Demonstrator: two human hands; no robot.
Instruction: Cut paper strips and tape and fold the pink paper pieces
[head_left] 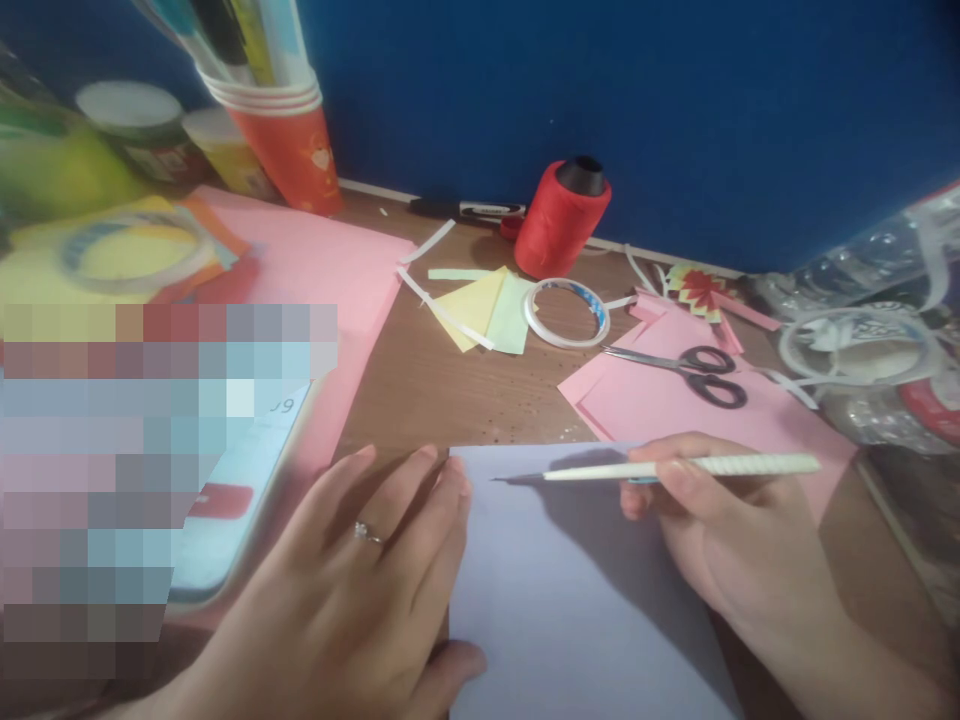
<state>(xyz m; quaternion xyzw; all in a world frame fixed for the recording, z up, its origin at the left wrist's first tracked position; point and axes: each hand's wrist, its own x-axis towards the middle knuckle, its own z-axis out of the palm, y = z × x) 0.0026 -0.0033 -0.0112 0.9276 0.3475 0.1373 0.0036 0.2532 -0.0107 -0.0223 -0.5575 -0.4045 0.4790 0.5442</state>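
A pale lavender sheet of paper (555, 600) lies on the brown desk in front of me. My left hand (375, 560), with a ring on one finger, rests flat along the sheet's left edge. Its fingers are stretched out and its thumb touches the paper. In my right hand (705, 510) is a slim white pen-shaped craft knife (600, 470) with a ribbed end, gripped between thumb and fingers. Its thin dark tip points left, near the sheet's top left corner. Whether the tip touches the paper I cannot tell.
Scissors (686, 370) lie on folded pink paper (637, 390). Behind the sheet are a tape roll (568, 313), yellow and green paper pieces (484, 310) and a red bottle (562, 220). At left are a phone (240, 500), pink paper (315, 250) and a red pen cup (289, 150).
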